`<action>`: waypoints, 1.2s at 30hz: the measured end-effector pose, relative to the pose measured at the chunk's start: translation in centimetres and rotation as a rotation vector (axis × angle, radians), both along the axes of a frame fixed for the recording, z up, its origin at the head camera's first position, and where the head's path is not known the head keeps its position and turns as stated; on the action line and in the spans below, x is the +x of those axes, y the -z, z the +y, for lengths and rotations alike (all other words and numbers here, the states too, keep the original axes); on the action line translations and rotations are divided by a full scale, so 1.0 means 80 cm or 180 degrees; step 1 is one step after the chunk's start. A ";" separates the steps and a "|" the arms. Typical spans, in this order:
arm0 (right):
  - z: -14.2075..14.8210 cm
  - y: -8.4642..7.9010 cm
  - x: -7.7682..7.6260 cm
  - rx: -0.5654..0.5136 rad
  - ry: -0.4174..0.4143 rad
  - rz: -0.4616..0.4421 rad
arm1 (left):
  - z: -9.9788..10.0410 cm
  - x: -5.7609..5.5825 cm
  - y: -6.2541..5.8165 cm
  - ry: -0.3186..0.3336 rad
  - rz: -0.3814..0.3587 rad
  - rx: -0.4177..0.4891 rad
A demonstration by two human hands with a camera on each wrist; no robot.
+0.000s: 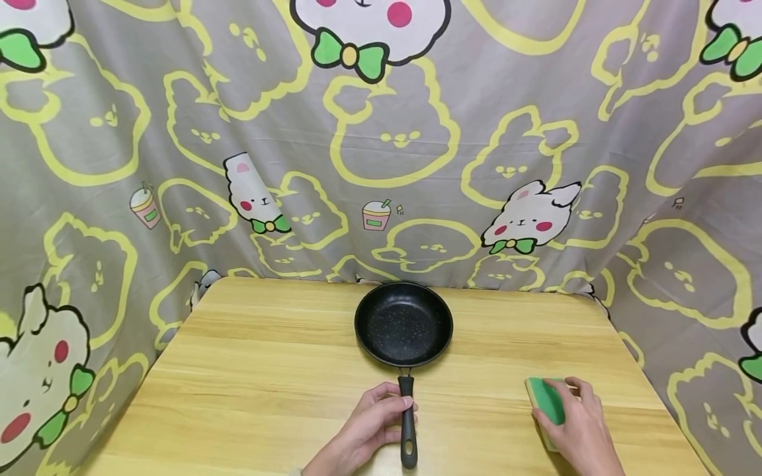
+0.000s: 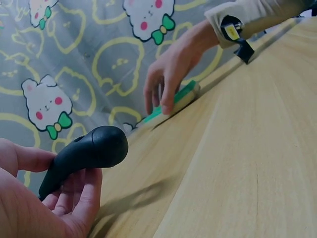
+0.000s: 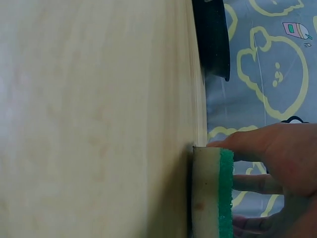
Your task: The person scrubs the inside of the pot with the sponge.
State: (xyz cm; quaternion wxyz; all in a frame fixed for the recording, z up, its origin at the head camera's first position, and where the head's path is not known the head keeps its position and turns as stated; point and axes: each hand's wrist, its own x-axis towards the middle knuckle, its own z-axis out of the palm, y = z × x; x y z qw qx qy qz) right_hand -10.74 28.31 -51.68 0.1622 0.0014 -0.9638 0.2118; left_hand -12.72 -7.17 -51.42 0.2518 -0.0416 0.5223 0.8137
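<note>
A black frying pan point(image 1: 405, 327) with a speckled inside sits at the far middle of the table, its handle point(image 1: 407, 423) toward me. My left hand point(image 1: 378, 420) holds that handle, thumb on top and fingers beneath. The handle's rounded end point(image 2: 106, 146) shows large in the left wrist view. Over on the right, my right hand point(image 1: 580, 423) grips a sponge point(image 1: 546, 403) with a green scouring layer on top and a pale layer below. Its thumb is at the sponge's left edge, the fingers over the green side. In the right wrist view the sponge point(image 3: 205, 193) is close over the tabletop.
The wooden table point(image 1: 268, 357) has a patterned grey curtain point(image 1: 417, 165) behind it and at both sides. The pan's rim lies close to the table's back edge. A dark strap device point(image 2: 233, 32) is on the right wrist.
</note>
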 end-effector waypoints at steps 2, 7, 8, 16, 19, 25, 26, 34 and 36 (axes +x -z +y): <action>0.001 -0.001 0.000 0.0007 0.0023 -0.0114 | 0.000 0.000 -0.001 -0.0005 -0.0009 -0.0015; 0.003 -0.005 -0.001 0.0030 0.0089 -0.0526 | 0.002 0.001 -0.002 0.0005 -0.0041 -0.0002; 0.004 -0.006 -0.002 0.0043 0.0090 -0.0568 | 0.002 0.001 -0.002 0.0003 -0.0043 0.0006; 0.000 -0.010 -0.003 0.0074 0.0050 -0.0571 | 0.002 0.002 -0.003 -0.0040 -0.0046 -0.0002; -0.004 -0.013 -0.003 0.0063 0.0056 -0.0489 | 0.003 0.001 -0.003 -0.0050 -0.0062 -0.0029; -0.016 -0.017 -0.005 0.0036 -0.0042 -0.0085 | 0.003 0.002 -0.003 -0.0104 -0.0107 -0.0111; -0.017 -0.017 -0.006 0.0032 -0.0061 0.0015 | 0.002 0.003 -0.003 -0.0112 -0.0111 -0.0115; -0.036 -0.025 -0.016 -0.0014 -0.0146 0.0414 | 0.002 0.002 -0.004 -0.0147 -0.0090 0.0008; -0.042 -0.028 -0.018 -0.0015 -0.0177 0.0451 | 0.002 0.002 -0.004 -0.0151 -0.0075 0.0031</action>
